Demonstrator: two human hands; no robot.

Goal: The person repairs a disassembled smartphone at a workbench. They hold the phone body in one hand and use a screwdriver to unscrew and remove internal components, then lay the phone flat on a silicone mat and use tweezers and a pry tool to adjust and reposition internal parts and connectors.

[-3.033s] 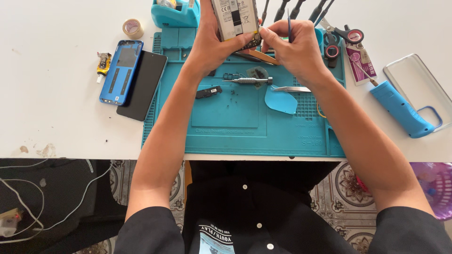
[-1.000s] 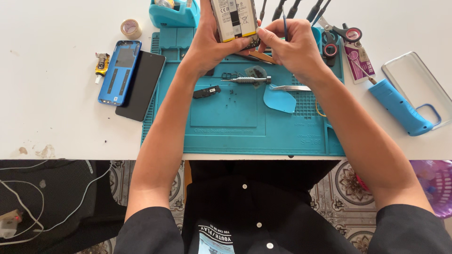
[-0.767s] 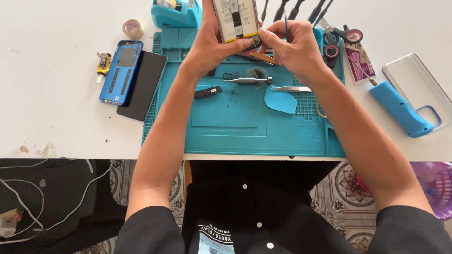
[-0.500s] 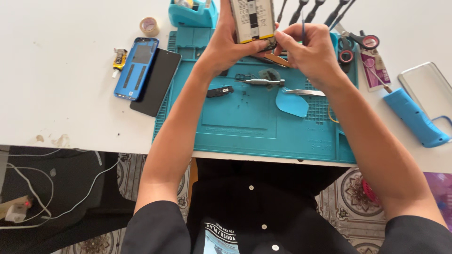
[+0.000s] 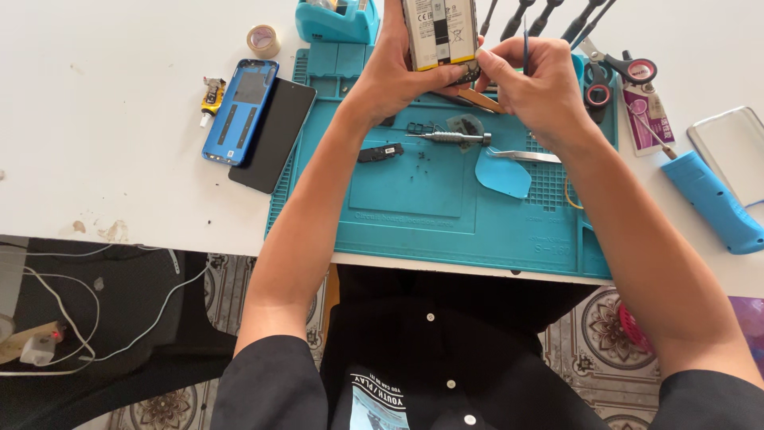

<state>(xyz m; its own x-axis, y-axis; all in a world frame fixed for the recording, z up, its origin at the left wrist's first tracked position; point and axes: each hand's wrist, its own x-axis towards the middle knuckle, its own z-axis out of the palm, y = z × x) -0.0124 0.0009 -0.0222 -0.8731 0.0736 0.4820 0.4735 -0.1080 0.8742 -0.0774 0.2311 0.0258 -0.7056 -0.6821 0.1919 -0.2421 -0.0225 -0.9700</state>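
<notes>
Two hands meet at the top of the head view, over the far edge of the teal silicone repair mat (image 5: 446,207). The left hand (image 5: 398,68) is wrapped around the opened phone body with its pale labelled battery (image 5: 440,32), holding it upright above the mat, thumb across its lower edge. The right hand (image 5: 537,84) is closed, fingertips pinched on a thin blue pointed tool (image 5: 524,40) right beside the phone's bottom corner. On the mat below lie a silver screwdriver (image 5: 450,138), metal tweezers (image 5: 521,156) and a blue plastic pick (image 5: 503,172). Left of the mat: a blue phone back cover (image 5: 239,111) touching a black screen panel (image 5: 274,135). Far right: a white-and-maroon glue tube (image 5: 646,119) and a chunky blue handheld tool (image 5: 712,203).
</notes>
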